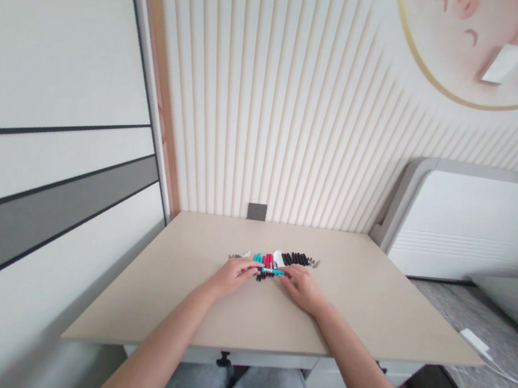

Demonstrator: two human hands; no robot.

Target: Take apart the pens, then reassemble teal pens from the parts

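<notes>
My left hand (231,277) and my right hand (302,288) rest palm down at the middle of a beige table (345,298), their fingertips close together. Between them lies a teal-and-white marker pen (273,271), crosswise to me, with its ends close to both hands. Behind it runs a tight row of pens (277,259) in teal, red, white and black. A dark pen (259,276) pokes out under my left fingertips. Small metal pieces (313,263) sit at the row's right end. My fingers hide part of the pens.
A ribbed cream wall with a grey socket (257,211) stands behind the table. To the left is a tall white panel (62,80). A padded headboard (473,226) stands to the right, and a white cable (475,342) lies on the grey floor.
</notes>
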